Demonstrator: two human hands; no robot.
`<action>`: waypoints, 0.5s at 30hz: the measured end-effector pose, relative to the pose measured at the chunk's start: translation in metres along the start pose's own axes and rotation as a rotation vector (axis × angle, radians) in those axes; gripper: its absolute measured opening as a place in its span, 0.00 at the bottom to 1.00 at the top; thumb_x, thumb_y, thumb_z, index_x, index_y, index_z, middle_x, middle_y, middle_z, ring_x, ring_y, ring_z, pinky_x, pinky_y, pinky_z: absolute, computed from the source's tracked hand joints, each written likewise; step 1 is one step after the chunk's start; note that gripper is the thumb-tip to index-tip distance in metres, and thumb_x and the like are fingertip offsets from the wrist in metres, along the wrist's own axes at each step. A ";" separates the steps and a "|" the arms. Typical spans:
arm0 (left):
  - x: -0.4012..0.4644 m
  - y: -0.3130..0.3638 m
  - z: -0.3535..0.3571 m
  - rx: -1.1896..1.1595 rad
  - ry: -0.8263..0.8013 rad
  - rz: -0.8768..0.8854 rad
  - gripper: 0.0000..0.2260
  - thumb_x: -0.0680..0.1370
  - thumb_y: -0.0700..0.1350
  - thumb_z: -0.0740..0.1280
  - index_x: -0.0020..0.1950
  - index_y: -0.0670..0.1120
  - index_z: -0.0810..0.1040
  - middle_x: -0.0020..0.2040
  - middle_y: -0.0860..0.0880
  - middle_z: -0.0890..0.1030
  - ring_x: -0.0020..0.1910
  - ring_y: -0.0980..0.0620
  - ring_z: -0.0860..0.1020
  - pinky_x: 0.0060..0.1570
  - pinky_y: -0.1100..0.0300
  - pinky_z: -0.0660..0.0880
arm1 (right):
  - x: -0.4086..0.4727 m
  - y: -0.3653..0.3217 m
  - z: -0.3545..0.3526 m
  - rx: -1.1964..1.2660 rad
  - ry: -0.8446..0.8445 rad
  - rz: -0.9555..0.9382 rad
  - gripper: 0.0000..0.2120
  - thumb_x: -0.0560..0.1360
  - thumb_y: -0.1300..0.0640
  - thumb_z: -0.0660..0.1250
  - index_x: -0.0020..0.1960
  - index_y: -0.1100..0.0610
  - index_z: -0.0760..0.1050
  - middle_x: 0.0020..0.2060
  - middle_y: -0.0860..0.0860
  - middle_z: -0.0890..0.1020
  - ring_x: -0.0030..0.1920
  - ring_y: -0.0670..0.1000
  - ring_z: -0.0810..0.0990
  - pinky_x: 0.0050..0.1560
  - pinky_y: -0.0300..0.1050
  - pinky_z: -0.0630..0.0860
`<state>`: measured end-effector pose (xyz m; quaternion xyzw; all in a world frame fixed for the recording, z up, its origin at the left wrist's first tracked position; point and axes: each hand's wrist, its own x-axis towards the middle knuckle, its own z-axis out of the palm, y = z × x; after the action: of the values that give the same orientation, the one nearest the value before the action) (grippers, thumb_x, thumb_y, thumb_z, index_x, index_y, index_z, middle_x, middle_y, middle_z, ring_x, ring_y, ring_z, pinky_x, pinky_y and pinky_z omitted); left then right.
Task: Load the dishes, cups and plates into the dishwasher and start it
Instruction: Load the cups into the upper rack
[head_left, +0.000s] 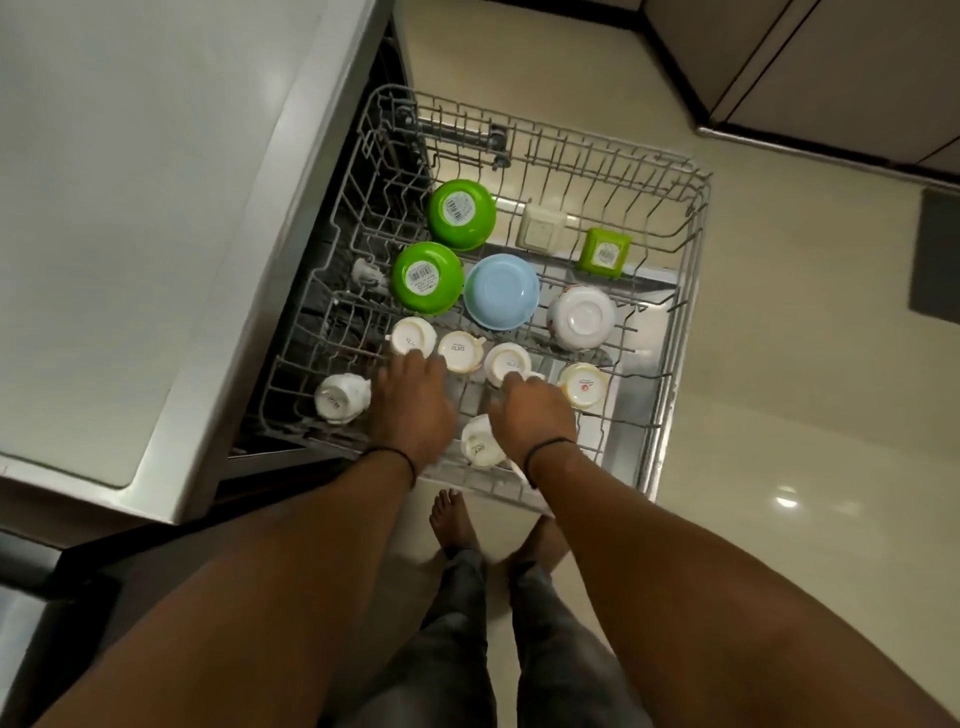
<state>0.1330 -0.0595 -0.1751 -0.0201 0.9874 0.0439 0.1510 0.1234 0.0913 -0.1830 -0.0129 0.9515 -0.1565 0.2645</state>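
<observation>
1. A white cup (340, 397) lies tipped on the rack's (675, 291) left edge, just beside the left hand (413, 402).
2. The left hand's fingers reach an upturned cup (413, 338); whether they grip it I cannot tell.
3. The right hand (532, 410) touches another cup (506, 361), grip hidden; a cup (480, 441) sits between the wrists, partly covered.

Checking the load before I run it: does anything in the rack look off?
Mostly tidy, upside down. One white cup at the rack's left edge lies tipped on its side, and both green bowls still carry barcode stickers.
</observation>
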 end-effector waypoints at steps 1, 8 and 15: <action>-0.003 0.012 0.002 -0.029 -0.059 0.061 0.15 0.68 0.48 0.68 0.53 0.45 0.76 0.53 0.42 0.77 0.54 0.39 0.74 0.52 0.48 0.69 | -0.004 0.008 -0.003 0.019 -0.026 0.057 0.13 0.77 0.51 0.61 0.58 0.56 0.74 0.52 0.58 0.81 0.52 0.62 0.79 0.45 0.49 0.72; -0.016 0.047 0.037 -0.175 -0.453 -0.093 0.29 0.72 0.62 0.69 0.66 0.47 0.70 0.61 0.43 0.78 0.59 0.40 0.77 0.54 0.50 0.75 | -0.022 0.043 0.000 0.294 -0.204 0.391 0.20 0.78 0.45 0.61 0.63 0.57 0.73 0.60 0.57 0.79 0.59 0.59 0.77 0.54 0.49 0.73; -0.003 0.046 0.045 -0.195 -0.491 -0.123 0.33 0.70 0.68 0.67 0.64 0.46 0.71 0.61 0.42 0.78 0.59 0.40 0.77 0.55 0.50 0.76 | -0.016 0.044 0.021 0.477 -0.225 0.527 0.26 0.77 0.44 0.65 0.69 0.57 0.66 0.61 0.57 0.78 0.59 0.58 0.77 0.40 0.43 0.70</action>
<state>0.1466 -0.0091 -0.2128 -0.0831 0.9093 0.1329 0.3856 0.1508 0.1287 -0.2056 0.2773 0.8239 -0.2981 0.3943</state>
